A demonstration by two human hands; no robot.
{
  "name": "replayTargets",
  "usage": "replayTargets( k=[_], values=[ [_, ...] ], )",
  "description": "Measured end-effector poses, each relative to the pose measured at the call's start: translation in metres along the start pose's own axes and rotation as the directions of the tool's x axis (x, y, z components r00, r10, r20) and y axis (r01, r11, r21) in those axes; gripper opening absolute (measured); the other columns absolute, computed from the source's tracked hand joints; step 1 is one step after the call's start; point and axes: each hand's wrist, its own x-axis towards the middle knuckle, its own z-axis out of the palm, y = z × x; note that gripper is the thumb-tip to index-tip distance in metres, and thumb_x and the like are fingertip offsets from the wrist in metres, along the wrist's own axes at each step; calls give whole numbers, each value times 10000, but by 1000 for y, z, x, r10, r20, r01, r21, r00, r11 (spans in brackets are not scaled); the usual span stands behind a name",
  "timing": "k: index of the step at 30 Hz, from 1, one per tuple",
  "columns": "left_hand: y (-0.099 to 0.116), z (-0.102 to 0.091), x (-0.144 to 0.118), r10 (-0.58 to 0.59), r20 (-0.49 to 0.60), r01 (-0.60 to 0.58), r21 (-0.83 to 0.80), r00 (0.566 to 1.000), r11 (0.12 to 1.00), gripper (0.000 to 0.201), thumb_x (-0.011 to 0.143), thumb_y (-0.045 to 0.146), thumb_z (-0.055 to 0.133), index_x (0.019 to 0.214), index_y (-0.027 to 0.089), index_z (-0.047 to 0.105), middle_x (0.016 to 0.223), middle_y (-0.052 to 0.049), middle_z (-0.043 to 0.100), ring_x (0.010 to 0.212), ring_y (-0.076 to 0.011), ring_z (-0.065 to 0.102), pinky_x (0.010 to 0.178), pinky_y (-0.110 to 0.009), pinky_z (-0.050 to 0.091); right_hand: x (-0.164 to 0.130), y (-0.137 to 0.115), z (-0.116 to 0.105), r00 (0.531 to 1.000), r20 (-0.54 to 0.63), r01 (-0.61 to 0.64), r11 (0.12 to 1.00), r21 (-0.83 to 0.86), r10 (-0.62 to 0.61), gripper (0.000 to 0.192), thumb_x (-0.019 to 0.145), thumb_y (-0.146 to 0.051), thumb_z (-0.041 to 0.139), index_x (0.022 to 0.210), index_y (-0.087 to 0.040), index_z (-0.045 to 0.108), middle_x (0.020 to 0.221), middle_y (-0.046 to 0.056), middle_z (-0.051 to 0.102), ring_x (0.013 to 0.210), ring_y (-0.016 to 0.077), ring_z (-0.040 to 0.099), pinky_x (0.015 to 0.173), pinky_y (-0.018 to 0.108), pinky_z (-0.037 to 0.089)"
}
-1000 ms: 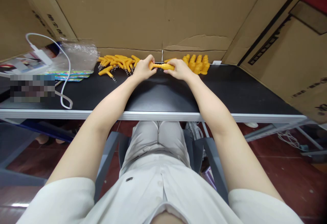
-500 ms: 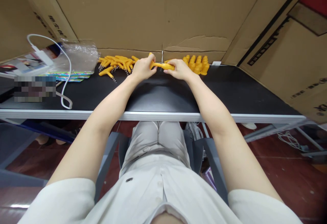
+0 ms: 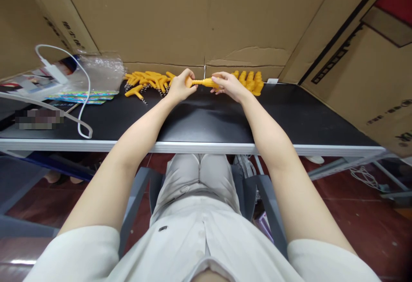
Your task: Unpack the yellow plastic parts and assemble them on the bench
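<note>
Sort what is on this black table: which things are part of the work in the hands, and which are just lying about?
In hand:
- yellow piece, held between left hand and right hand
- pile of yellow T-shaped corkscrew pieces
- row of yellow sleeves

Lying about:
- white cable
- clear plastic bag
- colourful printed sheets
- cardboard walls

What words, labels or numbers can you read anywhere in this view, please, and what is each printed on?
No text can be read with certainty.
Black print on the left cardboard sheet: tilted and too blurred.
Black print on the right cardboard box: too small.
Colourful printed sheets under the clear bag: no legible lettering.
The yellow plastic piece between both hands shows no marking.
</note>
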Motion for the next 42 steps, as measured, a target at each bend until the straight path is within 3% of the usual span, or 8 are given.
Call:
replayTargets(
  k=[8, 11, 15, 20, 29, 34, 39, 42],
  values=[
    [-5, -3, 1, 49, -12, -50, -97, 999, 994, 891, 912, 518, 891, 1669, 283, 484, 1594, -199, 617, 1481, -358, 613, 1172, -454, 535, 1, -5, -2, 990, -111, -53, 970, 237, 81, 219, 981, -333, 826, 1053, -192, 674, 1068, 91, 802, 935, 194, 796, 903, 352, 679],
    [-17, -1, 6, 2, -18, -3, -64, 1000, 998, 653, 970, 406, 788, 1576, 248, 603, 1506, -190, 686, 1379, -334, 671, 1144, -445, 562, 13, 7, -7, 973, -229, 16, 991, 130, 14, 284, 983, -365, 815, 1178, -205, 682, 1239, 98, 790, 1093, 219, 789, 1002, 394, 663],
    [-30, -4, 9, -80, 69, 74, 87, 994, 993, 251, 968, 256, 642, 1151, 172, 793, 1181, -150, 804, 1136, -305, 741, 1111, -437, 576, 32, 15, -12, 933, -309, 98, 957, -274, -184, 510, 974, -472, 837, 1372, -193, 684, 1453, 160, 724, 1351, 314, 700, 1119, 469, 609],
    [-34, -10, 8, -151, 78, 139, 143, 985, 980, 248, 959, 237, 606, 1066, 155, 815, 1097, -164, 818, 1060, -310, 749, 1053, -429, 588, 47, 11, 1, 947, -68, 182, 697, -694, -314, 482, 1006, -229, 732, 1480, -157, 684, 1520, 179, 711, 1421, 367, 663, 1274, 550, 490],
    [-48, -8, 12, -155, 52, 147, 133, 987, 980, 232, 923, 263, 605, 1006, 176, 804, 1035, -145, 808, 1033, -310, 725, 1064, -440, 579, 48, 33, 29, 988, 118, 147, 389, -909, -97, 529, 984, -15, 512, 1470, -107, 700, 1566, 232, 676, 1532, 433, 539, 1285, 720, 333],
    [-40, -9, 10, -153, 76, 141, 141, 985, 980, 236, 917, 246, 607, 1013, 174, 810, 1022, -137, 799, 1016, -301, 728, 1056, -429, 580, 62, 37, 10, 994, 58, 93, 470, -878, -90, 437, 973, -195, 734, 1408, -147, 754, 1591, 219, 667, 1552, 471, 517, 1309, 791, 292],
    [-37, -9, 9, -152, 95, 138, 145, 984, 980, 238, 896, 232, 605, 1005, 173, 809, 1023, -147, 800, 1025, -317, 730, 1044, -456, 588, 65, 28, -53, 981, -122, 1, 628, -778, -152, 371, 919, -444, 924, 1069, -122, 812, 1255, 228, 795, 1377, 498, 663, 1215, 816, 380],
    [-36, -7, 9, -138, 103, 125, 127, 985, 984, 214, 879, 235, 609, 961, 180, 798, 967, -134, 787, 998, -313, 727, 1039, -455, 589, 44, 9, -84, 965, -227, -85, 666, -741, -130, 485, 1003, -535, 836, 863, -75, 779, 1171, 285, 794, 1418, 488, 646, 1195, 751, 387]
  ],
)
